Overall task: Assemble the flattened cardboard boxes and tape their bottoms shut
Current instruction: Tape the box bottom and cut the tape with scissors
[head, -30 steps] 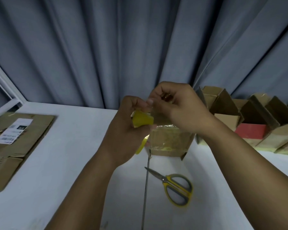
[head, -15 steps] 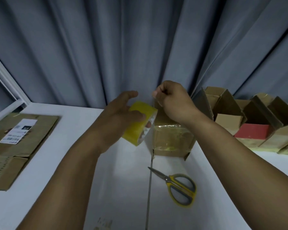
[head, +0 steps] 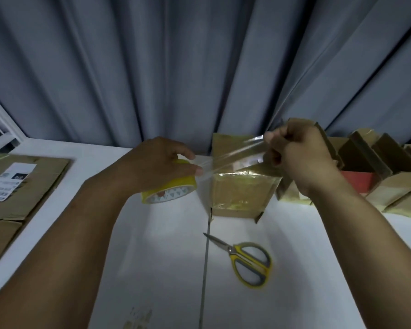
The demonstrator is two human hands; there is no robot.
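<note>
Tape strip stretched above box on table.
Left hand (head: pixel 157 162) grips yellow tape roll (head: pixel 169 189); right hand (head: pixel 299 155) pinches strip (head: pixel 235 154) end over the cardboard box (head: pixel 240 193), which stands on the table (head: pixel 161 245).

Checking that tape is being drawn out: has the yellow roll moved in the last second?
Yes. The tape roll, held by the left hand, has shifted left, away from the cardboard box.
</note>
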